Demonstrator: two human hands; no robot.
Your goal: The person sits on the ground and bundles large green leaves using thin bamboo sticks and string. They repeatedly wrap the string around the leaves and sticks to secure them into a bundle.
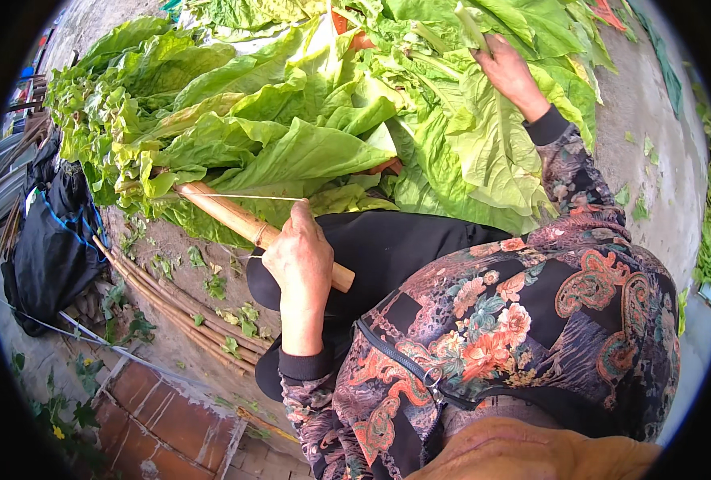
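Observation:
My left hand (301, 254) is wrapped round a peeled wooden stick (221, 212) near its close end. A thin string (247, 196) runs taut from my left fingers to the stick's far part. Large green leaves, by their look tobacco leaves (155, 144), hang bunched along the stick's far end, which they hide. At the upper right my right hand (509, 74) is closed on the thick pale stem of a tobacco leaf (483, 144). That leaf's broad blade hangs below the hand, over a spread pile of similar leaves (419, 104).
Several long thin poles (183, 312) lie on the ground at the left, beside a black bag (51, 240) with blue cord. Reddish-brown slabs (163, 416) are at the lower left. Leaf scraps litter the concrete (643, 172) on the right. My dark-trousered legs (387, 240) are under the stick.

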